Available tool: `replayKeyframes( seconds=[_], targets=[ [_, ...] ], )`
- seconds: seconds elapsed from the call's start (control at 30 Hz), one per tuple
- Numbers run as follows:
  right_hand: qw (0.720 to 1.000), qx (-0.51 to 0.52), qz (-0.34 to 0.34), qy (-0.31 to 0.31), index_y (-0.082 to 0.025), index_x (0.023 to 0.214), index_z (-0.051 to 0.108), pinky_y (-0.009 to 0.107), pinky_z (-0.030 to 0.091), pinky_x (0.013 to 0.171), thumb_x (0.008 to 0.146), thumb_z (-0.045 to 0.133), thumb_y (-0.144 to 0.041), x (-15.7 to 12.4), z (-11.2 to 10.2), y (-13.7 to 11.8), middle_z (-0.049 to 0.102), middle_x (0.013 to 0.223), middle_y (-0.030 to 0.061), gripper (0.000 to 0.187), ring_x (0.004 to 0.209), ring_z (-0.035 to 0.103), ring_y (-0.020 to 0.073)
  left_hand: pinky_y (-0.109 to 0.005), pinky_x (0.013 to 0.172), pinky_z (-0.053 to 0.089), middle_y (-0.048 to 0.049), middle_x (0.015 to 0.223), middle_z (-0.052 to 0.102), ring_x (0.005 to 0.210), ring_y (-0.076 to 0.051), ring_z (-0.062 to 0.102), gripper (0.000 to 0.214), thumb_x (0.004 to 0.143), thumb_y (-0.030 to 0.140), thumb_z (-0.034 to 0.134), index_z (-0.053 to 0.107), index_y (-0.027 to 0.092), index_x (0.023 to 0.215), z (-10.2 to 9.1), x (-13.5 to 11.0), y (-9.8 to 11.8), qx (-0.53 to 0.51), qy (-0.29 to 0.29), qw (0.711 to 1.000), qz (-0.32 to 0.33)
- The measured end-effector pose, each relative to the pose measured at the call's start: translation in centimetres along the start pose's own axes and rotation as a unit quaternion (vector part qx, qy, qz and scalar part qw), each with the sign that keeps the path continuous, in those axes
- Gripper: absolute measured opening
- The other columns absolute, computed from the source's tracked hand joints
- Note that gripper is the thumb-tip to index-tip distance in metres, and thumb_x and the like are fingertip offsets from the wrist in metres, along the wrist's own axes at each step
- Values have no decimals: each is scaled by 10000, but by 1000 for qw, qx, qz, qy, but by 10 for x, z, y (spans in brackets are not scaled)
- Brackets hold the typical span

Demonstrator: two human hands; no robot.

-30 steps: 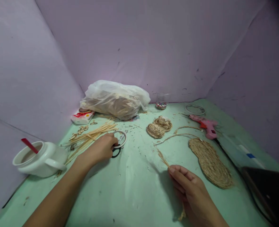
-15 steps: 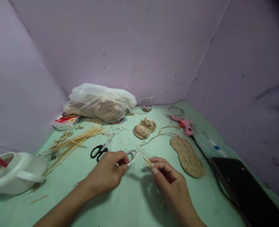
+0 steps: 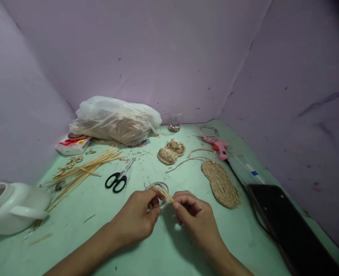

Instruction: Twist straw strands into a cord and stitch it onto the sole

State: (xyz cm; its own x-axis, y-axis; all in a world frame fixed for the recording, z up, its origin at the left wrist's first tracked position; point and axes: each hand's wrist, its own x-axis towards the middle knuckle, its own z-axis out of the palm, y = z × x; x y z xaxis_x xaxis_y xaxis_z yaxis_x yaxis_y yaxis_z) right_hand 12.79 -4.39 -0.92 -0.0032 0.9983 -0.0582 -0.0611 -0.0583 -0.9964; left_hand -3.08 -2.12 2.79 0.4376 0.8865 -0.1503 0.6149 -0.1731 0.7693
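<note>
My left hand is closed on a thin pale ring, whose loop shows beyond the fingertips. In my right hand a short strip of straw is pinched between thumb and fingers. The strip's far end lies across the ring, close to my left fingertips; whether those fingers also touch it I cannot tell. Black-handled scissors lie just beyond my left hand. Right of my right hand rests a coiled, sole-shaped fibre piece, and a smaller coiled piece sits farther back.
Loose straw and a white pot are at left. A white plastic bag and a small beaded jar stand along the back wall. A pink glue gun, its cord, and a black phone occupy the right side.
The straw strip in my right hand has come left and now overlaps the ring. My hands are closer together. The whole view has shifted slightly.
</note>
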Motion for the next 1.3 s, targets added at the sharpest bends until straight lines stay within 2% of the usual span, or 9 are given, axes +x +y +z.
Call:
replayKeyframes(
  seconds=[0.23,0.43,0.57,0.67,0.73,0.9,1.03,1.2,1.3],
  targets=[
    [994,89,65,6,-126,614,589,180,346,402,639,637,-300,0,3,0,563,739,34,182,465,418,57,-225,618,368,-20,701,597,664,-133,506,196,738,151,428,624,147,736,7,2,0,-67,1,997,39],
    [995,51,47,76,-126,624,597,183,352,387,658,625,-328,2,-1,-1,490,1123,109,206,543,460,72,-216,500,325,18,521,478,506,-97,421,176,710,251,501,567,138,591,3,8,-5,-111,74,990,-49],
    [992,10,25,120,-141,634,595,189,332,371,679,602,-332,2,0,3,511,1044,85,197,507,433,65,-201,389,303,58,471,429,387,-77,392,195,626,285,599,522,141,730,8,12,1,-316,62,934,-153],
    [995,9,26,94,-146,636,598,182,316,367,687,596,-317,-1,4,4,532,920,57,178,486,417,58,-196,422,369,27,576,523,458,-78,457,342,557,229,680,502,134,833,18,14,10,-440,84,883,-141],
    [997,29,42,66,-142,616,595,174,296,357,685,597,-314,-2,6,2,532,823,37,185,460,390,47,-186,442,391,10,657,556,508,-73,472,394,536,194,708,499,134,864,26,15,14,-470,103,870,-105],
    [984,126,127,-1,-125,574,562,155,218,317,635,639,-348,-3,6,-4,514,656,0,243,386,307,19,-179,423,397,15,640,561,496,-68,469,374,549,190,715,499,133,849,33,16,13,-460,127,877,-64],
    [963,181,197,-37,-127,636,566,141,125,308,622,660,-369,-2,2,-5,352,431,-79,260,341,188,8,-181,403,387,35,552,539,455,-67,464,330,535,173,719,492,131,771,31,17,10,-443,161,880,-62],
    [932,252,253,-61,-122,669,556,136,61,316,675,576,-380,-1,-2,-10,384,452,-59,259,360,204,18,-177,402,374,35,552,554,453,-73,494,282,562,138,682,479,138,758,31,17,7,-451,167,875,-56],
    [933,240,260,-70,-116,628,546,132,57,322,672,554,-296,-1,-2,-13,417,479,-46,185,365,215,13,-177,408,371,38,550,554,448,-70,491,276,573,132,668,480,137,775,32,17,6,-454,160,875,-56]
  ],
)
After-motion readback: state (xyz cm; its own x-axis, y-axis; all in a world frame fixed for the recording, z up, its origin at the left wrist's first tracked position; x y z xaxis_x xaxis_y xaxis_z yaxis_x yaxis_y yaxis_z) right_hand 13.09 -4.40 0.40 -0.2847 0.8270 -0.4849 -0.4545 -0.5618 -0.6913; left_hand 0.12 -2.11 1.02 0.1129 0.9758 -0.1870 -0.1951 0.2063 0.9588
